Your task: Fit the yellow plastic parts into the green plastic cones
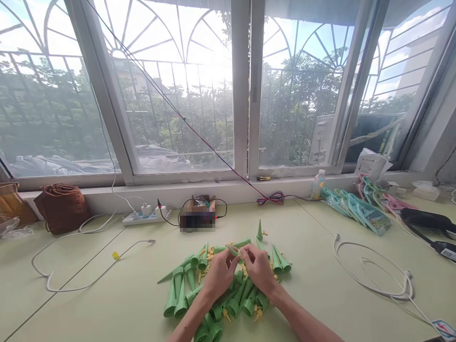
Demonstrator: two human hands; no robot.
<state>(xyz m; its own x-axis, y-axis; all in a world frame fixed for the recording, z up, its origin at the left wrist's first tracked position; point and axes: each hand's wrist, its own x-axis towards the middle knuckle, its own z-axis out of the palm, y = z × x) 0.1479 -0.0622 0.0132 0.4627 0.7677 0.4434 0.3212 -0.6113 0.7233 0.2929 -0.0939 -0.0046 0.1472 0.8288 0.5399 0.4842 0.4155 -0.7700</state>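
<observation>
Both hands meet above a heap of green plastic cones in the middle of the table. Between the fingers of my left hand is a small green cone, its pointed end tilted up and to the left. My right hand is closed in a pinch at the wide end of that cone; what its fingertips hold is too small and hidden to name. Small yellow plastic pieces lie among the cones. Just beyond the hands, one cone stands upright with a yellow piece sticking out of its side.
A power strip and a small open box stand at the back. White cables lie on both sides. Packaged pastel plastic items, a bottle and a brown bag line the windowsill.
</observation>
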